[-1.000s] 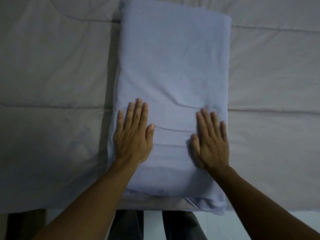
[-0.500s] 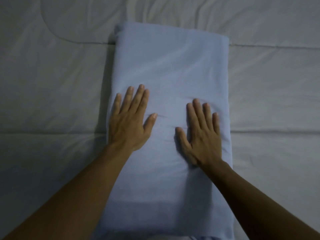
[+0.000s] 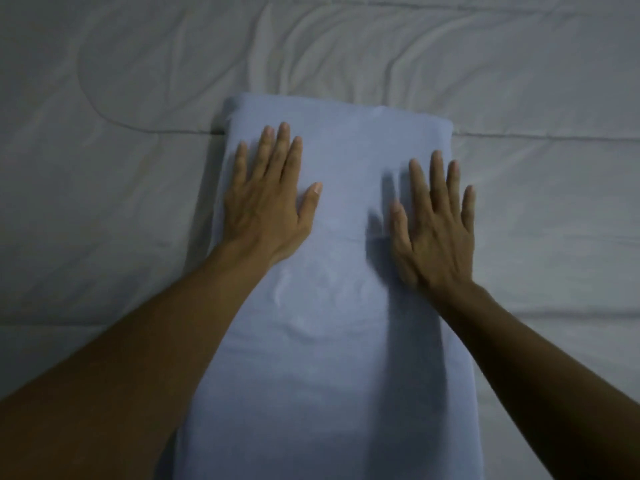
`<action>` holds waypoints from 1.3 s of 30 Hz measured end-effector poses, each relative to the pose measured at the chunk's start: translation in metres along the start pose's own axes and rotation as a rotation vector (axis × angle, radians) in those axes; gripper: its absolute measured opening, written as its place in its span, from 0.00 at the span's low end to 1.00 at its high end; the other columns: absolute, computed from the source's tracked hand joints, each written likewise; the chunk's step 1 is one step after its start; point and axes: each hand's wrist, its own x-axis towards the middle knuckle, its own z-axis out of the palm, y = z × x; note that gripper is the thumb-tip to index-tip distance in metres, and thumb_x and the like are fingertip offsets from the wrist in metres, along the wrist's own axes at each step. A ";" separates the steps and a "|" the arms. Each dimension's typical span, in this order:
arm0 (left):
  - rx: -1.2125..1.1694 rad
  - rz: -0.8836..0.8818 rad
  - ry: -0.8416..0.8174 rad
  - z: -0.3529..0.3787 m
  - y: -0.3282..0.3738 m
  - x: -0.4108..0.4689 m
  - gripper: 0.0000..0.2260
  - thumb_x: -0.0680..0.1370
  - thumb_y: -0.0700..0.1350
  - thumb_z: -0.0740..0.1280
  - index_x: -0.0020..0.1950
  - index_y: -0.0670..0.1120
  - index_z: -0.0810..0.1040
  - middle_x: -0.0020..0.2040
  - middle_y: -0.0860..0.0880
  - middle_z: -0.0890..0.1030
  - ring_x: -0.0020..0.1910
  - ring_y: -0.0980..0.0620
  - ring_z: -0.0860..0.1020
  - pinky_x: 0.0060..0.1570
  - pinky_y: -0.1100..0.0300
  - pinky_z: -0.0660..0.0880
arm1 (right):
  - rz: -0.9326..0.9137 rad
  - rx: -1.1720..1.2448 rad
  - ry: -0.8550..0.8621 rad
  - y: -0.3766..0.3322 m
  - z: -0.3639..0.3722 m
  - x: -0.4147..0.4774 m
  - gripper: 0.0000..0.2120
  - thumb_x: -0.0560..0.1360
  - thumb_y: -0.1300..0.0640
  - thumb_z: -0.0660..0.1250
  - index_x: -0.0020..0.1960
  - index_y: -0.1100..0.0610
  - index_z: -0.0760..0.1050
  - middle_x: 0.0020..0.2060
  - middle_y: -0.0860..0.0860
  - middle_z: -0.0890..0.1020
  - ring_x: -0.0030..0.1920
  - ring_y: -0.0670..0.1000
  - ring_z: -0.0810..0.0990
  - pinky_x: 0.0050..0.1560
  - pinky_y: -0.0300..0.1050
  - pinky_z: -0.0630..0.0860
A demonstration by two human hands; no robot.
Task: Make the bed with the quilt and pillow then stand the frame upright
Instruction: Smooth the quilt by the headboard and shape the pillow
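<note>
Head view, dim light. The pillow (image 3: 332, 306), pale blue, lies lengthwise down the centre of the frame on the grey-white quilt (image 3: 104, 185); its far short edge sits in the upper middle, its near end runs out of the bottom edge. The quilt covers the rest of the frame, with stitched seams and creases bunched at top centre.

Your left hand (image 3: 268, 209) lies palm down on the pillow's left side, fingers (image 3: 282, 150) straight and slightly spread, thumb angled right; it grips nothing.

Your right hand (image 3: 434, 230) is palm down over the pillow's right side, fingers extended, little finger at the pillow's right edge, holding nothing. A dark shadow sits just left of it, so it may be lifted slightly off the fabric; contact is uncertain.

Shallow wrinkles mark the pillow between the forearms.
</note>
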 end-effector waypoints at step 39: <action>-1.184 -0.942 -0.275 -0.030 0.000 -0.230 0.27 0.66 0.56 0.79 0.63 0.52 0.78 0.56 0.55 0.82 0.54 0.54 0.81 0.56 0.57 0.77 | 0.725 0.813 -0.292 0.016 -0.036 -0.176 0.40 0.64 0.32 0.77 0.71 0.48 0.71 0.63 0.47 0.80 0.59 0.54 0.81 0.60 0.56 0.80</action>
